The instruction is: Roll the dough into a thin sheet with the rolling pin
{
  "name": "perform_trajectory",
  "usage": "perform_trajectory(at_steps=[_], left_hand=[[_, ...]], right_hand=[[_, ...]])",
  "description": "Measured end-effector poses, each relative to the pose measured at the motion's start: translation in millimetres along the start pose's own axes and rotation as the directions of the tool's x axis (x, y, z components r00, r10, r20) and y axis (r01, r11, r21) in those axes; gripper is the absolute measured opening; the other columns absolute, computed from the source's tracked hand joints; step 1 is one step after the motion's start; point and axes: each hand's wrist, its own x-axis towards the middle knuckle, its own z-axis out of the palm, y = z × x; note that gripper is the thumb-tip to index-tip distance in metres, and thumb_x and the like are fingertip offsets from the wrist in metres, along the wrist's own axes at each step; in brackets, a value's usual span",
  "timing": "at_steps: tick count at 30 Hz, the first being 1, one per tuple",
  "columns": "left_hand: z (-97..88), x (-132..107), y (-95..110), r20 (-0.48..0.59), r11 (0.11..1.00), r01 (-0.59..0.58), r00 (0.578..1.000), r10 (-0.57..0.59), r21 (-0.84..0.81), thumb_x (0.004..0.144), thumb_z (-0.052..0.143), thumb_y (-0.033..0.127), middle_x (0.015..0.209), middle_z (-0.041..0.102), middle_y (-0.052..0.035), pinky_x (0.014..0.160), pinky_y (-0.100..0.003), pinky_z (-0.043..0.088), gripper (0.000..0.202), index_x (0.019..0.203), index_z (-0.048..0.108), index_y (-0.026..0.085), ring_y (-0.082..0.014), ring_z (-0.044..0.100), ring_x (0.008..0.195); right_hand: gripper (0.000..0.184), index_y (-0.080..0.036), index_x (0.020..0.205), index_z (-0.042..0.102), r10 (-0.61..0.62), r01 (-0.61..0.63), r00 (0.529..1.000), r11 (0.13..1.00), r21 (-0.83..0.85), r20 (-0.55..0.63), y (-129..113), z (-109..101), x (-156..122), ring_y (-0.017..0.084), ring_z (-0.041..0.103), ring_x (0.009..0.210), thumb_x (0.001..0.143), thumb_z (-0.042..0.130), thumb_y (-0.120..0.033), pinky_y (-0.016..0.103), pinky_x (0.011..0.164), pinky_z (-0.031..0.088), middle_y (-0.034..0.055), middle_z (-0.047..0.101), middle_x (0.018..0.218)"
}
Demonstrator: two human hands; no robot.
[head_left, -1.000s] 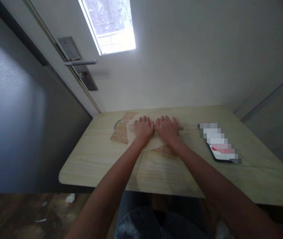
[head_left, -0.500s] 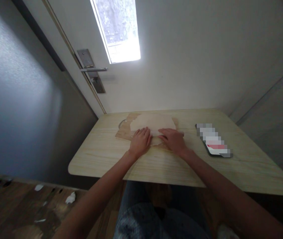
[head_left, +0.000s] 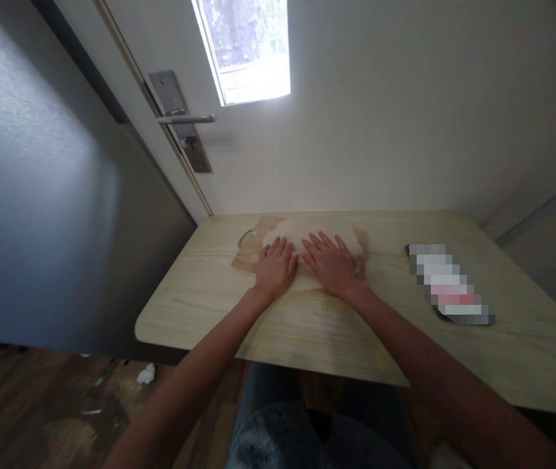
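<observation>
A pale, flat sheet of what looks like dough (head_left: 302,231) lies on a wooden cutting board (head_left: 245,260) with a metal ring handle at its left end. My left hand (head_left: 276,266) presses palm down at the sheet's left part, fingers stretched forward. Close beside it, my right hand (head_left: 327,262) lies over the sheet's right part with its fingers spread. Both thumbs point inward and almost meet. Whatever is beneath the palms is hidden; I cannot make out clearly whether a rolling pin lies there.
The board rests on a light wooden table (head_left: 185,306). A phone with a blurred-out screen (head_left: 446,283) lies to the right. Behind the table stands a white door with a metal handle (head_left: 187,120) and a bright window. Paper scraps (head_left: 146,374) litter the floor at lower left.
My right hand's fingers have gone from curled around a rod-like, rolling-pin-shaped thing to spread flat. My left hand stays flat. The view has shifted slightly.
</observation>
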Motion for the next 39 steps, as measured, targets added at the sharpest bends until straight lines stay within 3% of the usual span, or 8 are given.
perform_trajectory(at_steps=[5,12,17,22,27,34,39], left_hand=[[5.5,38,-6,0.091,0.999,0.033,0.995,-0.033,0.012,0.09,0.014,0.031,0.125,0.048,-0.0079,0.095,-0.042,0.031,0.044,0.115,0.048,0.017,-0.0237,0.038,0.119],[16.9,93,-21,0.301,0.988,0.149,0.945,-0.129,-0.045,0.088,0.019,0.031,0.135,0.034,-0.0128,0.094,-0.043,0.033,0.046,0.13,0.031,0.015,-0.0264,0.032,0.123],[23.0,116,-26,0.293,0.979,0.195,0.941,-0.17,-0.06,0.086,0.023,0.029,0.129,0.041,-0.0142,0.094,-0.041,0.033,0.044,0.125,0.037,0.012,-0.0255,0.036,0.12],[28.4,123,-29,0.207,0.97,0.232,0.955,-0.213,-0.074,0.082,0.026,0.02,0.114,0.053,-0.0138,0.085,-0.036,0.041,0.037,0.109,0.049,0.012,-0.0237,0.047,0.108],[30.1,122,-27,0.179,0.963,0.264,0.951,-0.25,-0.057,0.081,0.029,0.024,0.113,0.052,-0.0145,0.085,-0.035,0.04,0.036,0.106,0.052,0.012,-0.0246,0.045,0.109],[23.4,108,-21,0.162,0.963,0.271,0.951,-0.265,-0.014,0.081,0.03,0.031,0.113,0.052,-0.0154,0.088,-0.038,0.037,0.039,0.105,0.054,0.011,-0.0275,0.043,0.111],[17.4,93,-16,0.117,0.962,0.272,0.956,-0.268,-0.016,0.081,0.03,0.031,0.11,0.054,-0.0142,0.084,-0.037,0.039,0.037,0.1,0.055,0.012,-0.0264,0.045,0.107]], right_hand=[[0.049,-0.019,0.124,0.045,0.115,-0.112,0.988,0.993,-0.031,0.107,8,3,35,0.023,0.03,0.124,0.089,0.019,-0.042,0.044,0.099,0.02,0.0092,0.04,0.132],[0.053,-0.017,0.131,0.035,0.203,-0.206,0.936,0.978,-0.019,0.289,27,12,80,0.029,0.025,0.125,0.087,0.021,-0.044,0.052,0.095,0.022,0.0138,0.032,0.137],[0.049,-0.015,0.117,0.05,0.231,-0.245,0.929,0.97,0.011,0.289,35,18,99,0.029,0.042,0.113,0.086,0.023,-0.041,0.051,0.089,0.029,0.0147,0.05,0.121],[0.048,-0.013,0.102,0.059,0.269,-0.287,0.918,0.958,0.019,0.292,40,23,109,0.027,0.049,0.104,0.086,0.022,-0.04,0.05,0.089,0.027,0.0153,0.058,0.109],[0.048,-0.012,0.102,0.059,0.283,-0.297,0.922,0.955,0.012,0.264,39,23,107,0.027,0.049,0.102,0.086,0.024,-0.04,0.048,0.087,0.03,0.016,0.058,0.107],[0.046,-0.013,0.102,0.059,0.276,-0.278,0.922,0.96,-0.034,0.271,29,15,94,0.026,0.048,0.102,0.087,0.023,-0.04,0.044,0.085,0.031,0.0151,0.058,0.107],[0.043,-0.014,0.101,0.058,0.252,-0.244,0.951,0.968,-0.066,0.181,19,8,79,0.025,0.047,0.102,0.087,0.023,-0.034,0.041,0.084,0.03,0.014,0.058,0.107]])
